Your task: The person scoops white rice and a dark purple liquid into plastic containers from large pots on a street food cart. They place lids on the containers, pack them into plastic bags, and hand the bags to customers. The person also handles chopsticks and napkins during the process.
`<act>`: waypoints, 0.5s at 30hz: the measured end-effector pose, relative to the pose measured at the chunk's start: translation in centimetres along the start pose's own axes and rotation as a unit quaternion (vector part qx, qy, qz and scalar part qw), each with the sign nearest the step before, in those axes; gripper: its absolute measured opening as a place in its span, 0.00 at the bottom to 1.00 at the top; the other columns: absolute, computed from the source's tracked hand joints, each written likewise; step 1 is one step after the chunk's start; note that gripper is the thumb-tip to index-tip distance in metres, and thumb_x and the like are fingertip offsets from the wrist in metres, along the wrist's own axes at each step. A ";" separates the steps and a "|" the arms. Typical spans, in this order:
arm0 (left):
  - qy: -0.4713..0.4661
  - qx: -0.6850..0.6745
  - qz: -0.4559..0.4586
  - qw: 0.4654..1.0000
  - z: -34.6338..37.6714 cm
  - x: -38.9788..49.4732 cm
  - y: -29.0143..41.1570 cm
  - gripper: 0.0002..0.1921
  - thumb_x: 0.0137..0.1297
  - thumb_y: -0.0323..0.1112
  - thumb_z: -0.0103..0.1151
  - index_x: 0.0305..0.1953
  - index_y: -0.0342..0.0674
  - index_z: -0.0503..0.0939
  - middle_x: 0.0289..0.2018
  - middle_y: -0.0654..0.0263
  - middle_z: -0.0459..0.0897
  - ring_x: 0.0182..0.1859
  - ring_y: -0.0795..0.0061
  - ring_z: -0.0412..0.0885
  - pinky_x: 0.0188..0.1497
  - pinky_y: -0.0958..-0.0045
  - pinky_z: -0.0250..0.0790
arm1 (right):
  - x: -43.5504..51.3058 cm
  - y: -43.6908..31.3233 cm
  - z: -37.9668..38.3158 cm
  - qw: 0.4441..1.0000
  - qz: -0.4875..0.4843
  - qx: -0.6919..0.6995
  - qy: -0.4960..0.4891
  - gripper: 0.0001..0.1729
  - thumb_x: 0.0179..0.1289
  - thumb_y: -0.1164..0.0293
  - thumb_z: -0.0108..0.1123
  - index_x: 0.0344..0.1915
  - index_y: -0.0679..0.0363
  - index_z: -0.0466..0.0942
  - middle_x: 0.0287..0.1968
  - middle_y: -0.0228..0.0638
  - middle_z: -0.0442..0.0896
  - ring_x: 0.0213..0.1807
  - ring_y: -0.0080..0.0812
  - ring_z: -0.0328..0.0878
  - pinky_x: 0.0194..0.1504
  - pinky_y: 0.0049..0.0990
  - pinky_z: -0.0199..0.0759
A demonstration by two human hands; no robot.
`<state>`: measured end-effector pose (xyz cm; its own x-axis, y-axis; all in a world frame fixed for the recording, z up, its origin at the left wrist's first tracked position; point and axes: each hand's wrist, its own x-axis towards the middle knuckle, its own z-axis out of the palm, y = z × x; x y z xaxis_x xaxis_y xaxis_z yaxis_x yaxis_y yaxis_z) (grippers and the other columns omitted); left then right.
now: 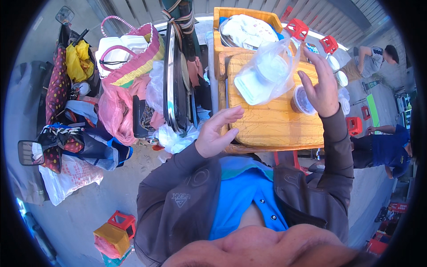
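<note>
My left hand point(220, 131) hovers over the near left edge of a yellow wooden lid point(277, 125), fingers apart and holding nothing. On the right, my right hand point(321, 85) is raised with thumb and fingers spread. Its fingertips are close to the gathered top of a clear plastic bag point(287, 53); whether they touch it I cannot tell. Inside the bag are a white foam takeaway box point(253, 86) and a round lidded tub point(272, 68). A lidded plastic cup with dark contents point(303, 100) stands on the lid, partly behind my right hand.
A white cloth point(248, 30) covers a pan at the back. Left are a woven basket point(136, 63) of foam boxes, pink plastic bags point(115, 106) and a parked scooter's mirror point(30, 153). White-lidded jars point(341, 78), red stools point(297, 29) and two people point(382, 147) are at right.
</note>
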<state>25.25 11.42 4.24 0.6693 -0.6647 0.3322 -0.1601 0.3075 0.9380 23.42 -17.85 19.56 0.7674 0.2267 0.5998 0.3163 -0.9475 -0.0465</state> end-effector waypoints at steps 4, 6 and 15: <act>0.223 0.003 -0.052 0.973 -5.5 -8.1 -2.2 0.19 0.68 0.23 0.52 0.59 0.34 0.74 0.41 0.64 0.81 0.39 0.80 0.79 0.46 0.78 0.70 | -8.2 -4.5 2.8 0.969 -0.010 0.246 -0.031 0.33 0.53 0.81 0.63 0.62 0.65 0.68 0.50 0.49 0.79 0.48 0.40 0.80 0.53 0.35 0.72; 0.386 0.026 -0.075 0.919 -7.4 -10.6 -1.7 0.17 0.68 0.23 0.54 0.57 0.35 0.76 0.37 0.69 0.80 0.35 0.87 0.75 0.40 0.83 0.68 | -11.0 -6.3 5.7 0.938 0.012 0.338 -0.075 0.34 0.54 0.82 0.62 0.63 0.64 0.67 0.49 0.49 0.78 0.44 0.36 0.81 0.49 0.32 0.74; 0.531 0.058 -0.100 0.840 -9.8 -16.5 -5.4 0.11 0.68 0.24 0.58 0.50 0.33 0.78 0.31 0.75 0.76 0.33 0.90 0.71 0.37 0.86 0.64 | -17.3 -10.6 13.3 0.827 0.108 0.525 -0.167 0.29 0.61 0.82 0.60 0.63 0.64 0.68 0.44 0.42 0.80 0.37 0.29 0.81 0.41 0.25 0.76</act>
<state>22.24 27.39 -7.28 0.9510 0.3049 -0.0505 0.0037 0.1520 0.9884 14.18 -8.70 -0.96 0.9250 0.2934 0.2413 0.3276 -0.2946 -0.8977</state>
